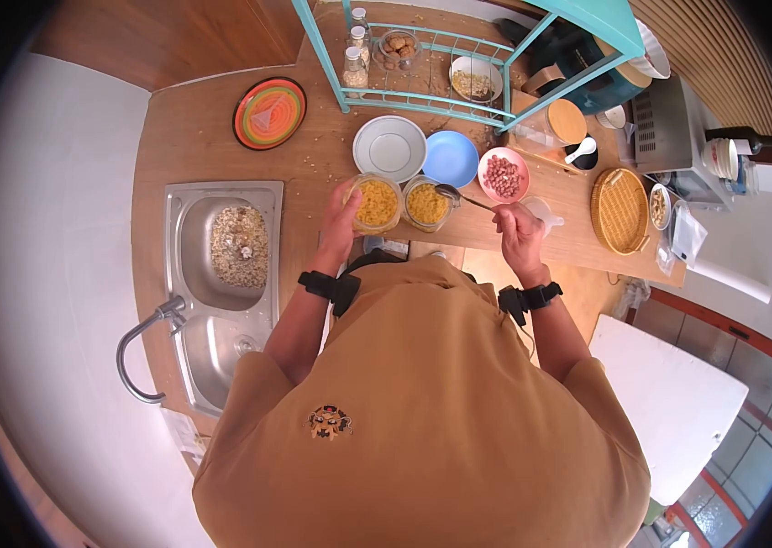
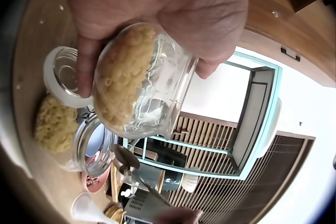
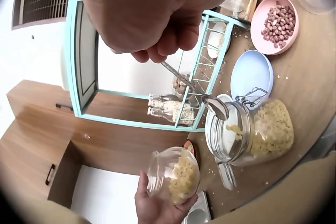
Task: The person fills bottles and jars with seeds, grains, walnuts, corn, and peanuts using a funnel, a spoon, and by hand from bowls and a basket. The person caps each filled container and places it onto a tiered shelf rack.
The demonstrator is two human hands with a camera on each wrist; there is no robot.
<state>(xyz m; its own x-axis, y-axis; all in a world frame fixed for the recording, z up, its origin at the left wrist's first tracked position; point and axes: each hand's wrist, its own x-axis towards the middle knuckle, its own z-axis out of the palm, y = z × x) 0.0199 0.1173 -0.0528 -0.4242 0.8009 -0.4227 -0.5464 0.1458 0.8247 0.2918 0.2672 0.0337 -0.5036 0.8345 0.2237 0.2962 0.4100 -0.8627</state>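
Note:
My left hand (image 1: 340, 224) grips a round glass jar (image 1: 376, 203) partly filled with yellow macaroni. In the left wrist view the fingers curl about the side of that macaroni jar (image 2: 126, 77). Just right of it stands a second glass jar (image 1: 427, 203), a clip-top one with macaroni inside and its lid swung open. My right hand (image 1: 520, 239) holds a metal spoon (image 1: 448, 191) by the handle. In the right wrist view the bowl of the spoon (image 3: 216, 107) hangs at the mouth of the clip-top jar (image 3: 273, 129), and some macaroni shows in the jar's neck.
Behind the jars sit a pale plate (image 1: 389, 146), a blue plate (image 1: 451, 159) and a pink bowl (image 1: 504, 175) of reddish kernels. A clear funnel (image 1: 546, 216) lies near my right hand. Further out are a turquoise rack (image 1: 422, 108), a woven basket (image 1: 621, 210) and a sink (image 1: 187, 265).

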